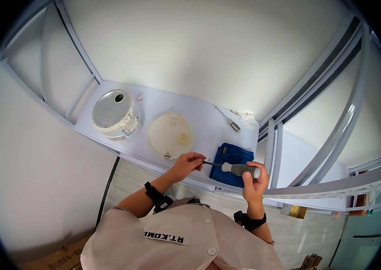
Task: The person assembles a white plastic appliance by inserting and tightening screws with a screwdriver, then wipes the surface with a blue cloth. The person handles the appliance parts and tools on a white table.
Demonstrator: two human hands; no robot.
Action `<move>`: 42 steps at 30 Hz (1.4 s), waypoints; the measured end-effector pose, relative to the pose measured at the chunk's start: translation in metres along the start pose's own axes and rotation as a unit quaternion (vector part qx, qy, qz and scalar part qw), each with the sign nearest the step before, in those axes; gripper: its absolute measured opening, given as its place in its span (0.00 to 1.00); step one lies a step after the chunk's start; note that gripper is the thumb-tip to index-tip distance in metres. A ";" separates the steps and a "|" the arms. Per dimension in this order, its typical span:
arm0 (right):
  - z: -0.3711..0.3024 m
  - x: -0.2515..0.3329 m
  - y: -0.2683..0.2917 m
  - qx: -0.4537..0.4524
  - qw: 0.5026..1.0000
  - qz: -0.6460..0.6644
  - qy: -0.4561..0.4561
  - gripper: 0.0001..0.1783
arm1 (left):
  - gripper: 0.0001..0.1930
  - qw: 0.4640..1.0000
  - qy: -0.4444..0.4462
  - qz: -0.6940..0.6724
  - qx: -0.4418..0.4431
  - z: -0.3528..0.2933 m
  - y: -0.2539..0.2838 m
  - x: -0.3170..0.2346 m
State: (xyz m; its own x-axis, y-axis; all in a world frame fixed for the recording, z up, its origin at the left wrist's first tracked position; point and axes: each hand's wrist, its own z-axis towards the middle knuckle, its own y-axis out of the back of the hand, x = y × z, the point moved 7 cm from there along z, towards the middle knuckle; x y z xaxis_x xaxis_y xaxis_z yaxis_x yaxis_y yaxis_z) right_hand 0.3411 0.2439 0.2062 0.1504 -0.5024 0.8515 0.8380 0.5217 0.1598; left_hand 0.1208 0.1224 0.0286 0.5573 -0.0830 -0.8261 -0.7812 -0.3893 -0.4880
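Note:
My right hand (254, 180) grips the grey handle of a screwdriver (239, 169), held level above a folded blue cloth (231, 163) on the white table (199, 117). My left hand (188, 163) pinches the screwdriver's metal tip between its fingertips. Just left of that hand a round cream-coloured lid (171, 135) lies flat. Further left a white rice cooker body (115, 114) stands with its round metal underside facing up.
A second small tool with a cord (232, 122) and a crumpled white tissue (247, 119) lie at the table's far right. Metal frame rails (316, 148) run along the right side. A black cable (107, 189) hangs below the table's near edge.

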 end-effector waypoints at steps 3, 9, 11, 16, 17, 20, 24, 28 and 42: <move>-0.002 -0.006 -0.007 -0.014 1.000 0.025 -0.005 0.18 | 0.08 0.988 0.032 -0.150 0.027 -0.008 0.008 0.000; 0.000 -0.014 -0.021 -0.045 0.995 0.090 -0.021 0.20 | 0.09 0.974 0.053 -0.219 0.011 -0.020 0.015 -0.013; 0.002 -0.014 -0.026 -0.042 0.992 0.112 -0.039 0.19 | 0.10 0.976 0.047 -0.214 0.008 -0.019 0.019 -0.016; 0.000 -0.020 -0.038 -0.038 0.989 0.119 -0.077 0.23 | 0.11 0.980 0.043 -0.196 -0.005 -0.021 0.035 -0.016; 0.001 -0.020 -0.041 -0.028 0.988 0.130 -0.079 0.23 | 0.11 0.980 0.042 -0.194 -0.006 -0.022 0.038 -0.015; 0.004 -0.023 -0.052 0.004 0.984 0.153 -0.088 0.23 | 0.11 0.978 0.037 -0.205 -0.005 -0.019 0.047 -0.017; 0.007 -0.019 -0.058 0.026 0.984 0.152 -0.087 0.23 | 0.11 0.975 0.024 -0.217 0.033 -0.015 0.056 -0.027; 0.015 -0.004 -0.064 0.032 0.992 0.110 -0.059 0.24 | 0.12 0.987 -0.017 -0.149 0.054 -0.016 0.061 -0.043; 0.030 -0.015 -0.124 0.040 0.989 0.036 -0.140 0.19 | 0.11 0.837 -0.217 0.502 -0.024 -0.046 0.072 -0.106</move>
State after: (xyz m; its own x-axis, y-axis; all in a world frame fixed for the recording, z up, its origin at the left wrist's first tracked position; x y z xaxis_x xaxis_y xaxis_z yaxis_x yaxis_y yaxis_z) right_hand 0.2193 0.2078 0.1888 0.0472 -0.2582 0.9649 0.7845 0.6076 0.1242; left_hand 0.0182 0.0613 0.0943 -0.5357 -0.0531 -0.8427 -0.7769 -0.3599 0.5165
